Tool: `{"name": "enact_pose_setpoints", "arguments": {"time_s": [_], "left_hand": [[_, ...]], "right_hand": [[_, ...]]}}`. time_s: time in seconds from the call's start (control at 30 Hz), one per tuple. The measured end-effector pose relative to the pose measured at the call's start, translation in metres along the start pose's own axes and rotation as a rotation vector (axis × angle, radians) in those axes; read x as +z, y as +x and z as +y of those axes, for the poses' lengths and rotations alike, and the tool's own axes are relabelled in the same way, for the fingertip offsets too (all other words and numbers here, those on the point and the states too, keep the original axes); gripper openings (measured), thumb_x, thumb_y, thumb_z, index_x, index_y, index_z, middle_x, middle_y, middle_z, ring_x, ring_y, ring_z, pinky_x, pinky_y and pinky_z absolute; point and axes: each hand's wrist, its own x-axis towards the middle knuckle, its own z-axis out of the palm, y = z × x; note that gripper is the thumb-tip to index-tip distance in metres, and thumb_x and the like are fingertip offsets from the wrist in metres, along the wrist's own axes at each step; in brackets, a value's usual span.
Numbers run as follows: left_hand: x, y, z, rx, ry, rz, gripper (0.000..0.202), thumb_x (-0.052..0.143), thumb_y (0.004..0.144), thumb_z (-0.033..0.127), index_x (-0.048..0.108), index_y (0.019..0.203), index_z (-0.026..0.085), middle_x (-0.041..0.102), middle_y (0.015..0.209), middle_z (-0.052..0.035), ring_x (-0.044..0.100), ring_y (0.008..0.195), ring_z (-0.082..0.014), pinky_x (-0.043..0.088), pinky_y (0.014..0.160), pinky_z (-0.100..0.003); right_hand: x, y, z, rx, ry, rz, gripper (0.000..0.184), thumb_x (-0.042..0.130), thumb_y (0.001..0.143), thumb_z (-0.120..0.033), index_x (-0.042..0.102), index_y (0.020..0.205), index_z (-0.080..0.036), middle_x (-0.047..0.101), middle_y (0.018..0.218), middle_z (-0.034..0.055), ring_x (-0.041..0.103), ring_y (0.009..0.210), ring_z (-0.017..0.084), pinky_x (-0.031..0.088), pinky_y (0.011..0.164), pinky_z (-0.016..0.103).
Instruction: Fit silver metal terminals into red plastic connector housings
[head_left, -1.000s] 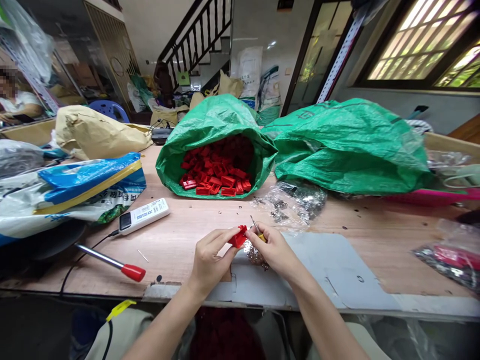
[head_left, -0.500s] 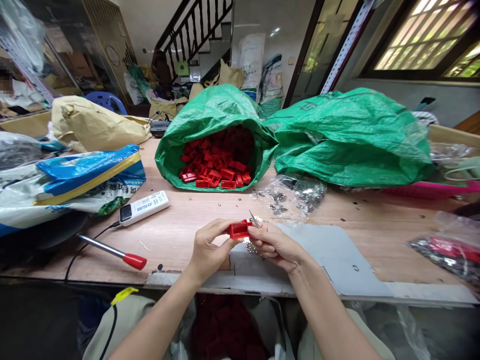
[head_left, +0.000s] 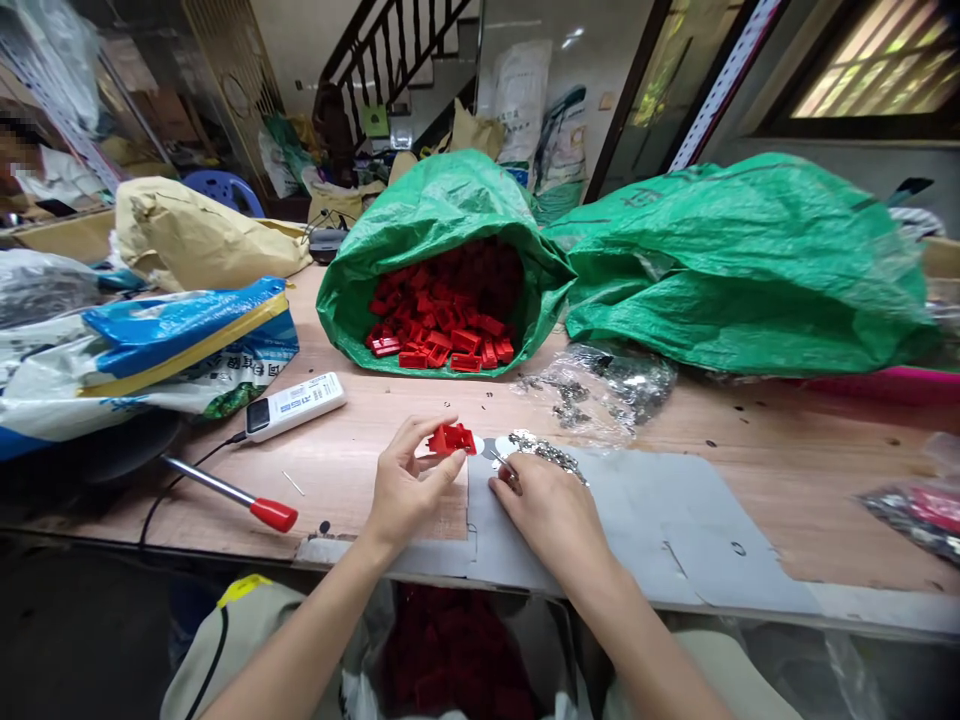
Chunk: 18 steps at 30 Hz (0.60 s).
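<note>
My left hand (head_left: pixel 405 488) pinches a small red plastic part (head_left: pixel 451 438) between thumb and fingers, just above the wooden table (head_left: pixel 787 470). My right hand (head_left: pixel 546 508) rests low on a grey sheet (head_left: pixel 660 520), fingers curled round a thin metal tool whose tip (head_left: pixel 496 457) points toward the red part. A little heap of small silver metal pieces (head_left: pixel 546 451) lies just beyond the right hand's fingers. An open green sack (head_left: pixel 442 215) at the back holds several more red parts (head_left: pixel 442 320).
A second green sack (head_left: pixel 750 260) lies at the right. A clear bag of metal bits (head_left: pixel 600 385) sits behind my hands. At the left lie a white remote (head_left: pixel 296 406), a red-handled tool (head_left: pixel 240 497), a blue-white sack (head_left: pixel 150 360) and a brown paper bag (head_left: pixel 195 240). Another person sits far left.
Both hands have dropped toward the table and drawn slightly apart. The right hand left the red part and now rests by the silver pieces. The left hand still holds the red part.
</note>
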Motion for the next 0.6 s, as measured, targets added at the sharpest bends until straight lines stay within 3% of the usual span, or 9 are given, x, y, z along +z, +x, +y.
{"name": "enact_pose_setpoints", "arguments": {"time_s": [0.2,0.4,0.6], "left_hand": [[0.002,0.0,-0.002,-0.153,-0.222,-0.042,0.044,0.071,0.085,0.033,0.065,0.126,0.02,0.065,0.112,-0.0101,0.068,0.104,-0.0229,0.064,0.084,-0.038],[0.005,-0.001,-0.005,-0.132,-0.212,-0.046,0.045,0.073,0.083,0.031,0.063,0.126,0.021,0.064,0.111,-0.0081,0.066,0.102,-0.0198,0.063,0.086,-0.036],[0.008,0.0,-0.01,-0.167,-0.203,-0.008,0.036,0.075,0.081,0.028,0.061,0.113,0.018,0.068,0.104,-0.0076,0.067,0.098,-0.0193,0.062,0.08,-0.031]], "right_hand": [[-0.002,0.003,0.008,-0.02,0.045,-0.058,0.014,0.058,0.092,-0.019,0.06,0.079,-0.021,0.071,0.091,0.0033,0.064,0.082,0.022,0.032,0.062,0.03],[0.0,0.006,0.013,-0.076,0.112,-0.053,0.01,0.058,0.091,-0.016,0.057,0.082,-0.021,0.067,0.094,0.0031,0.063,0.084,0.021,0.037,0.067,0.029],[0.003,0.008,0.021,-0.101,0.097,-0.068,0.007,0.056,0.089,-0.019,0.063,0.088,-0.021,0.071,0.094,0.0057,0.065,0.087,0.025,0.04,0.069,0.032]]}}
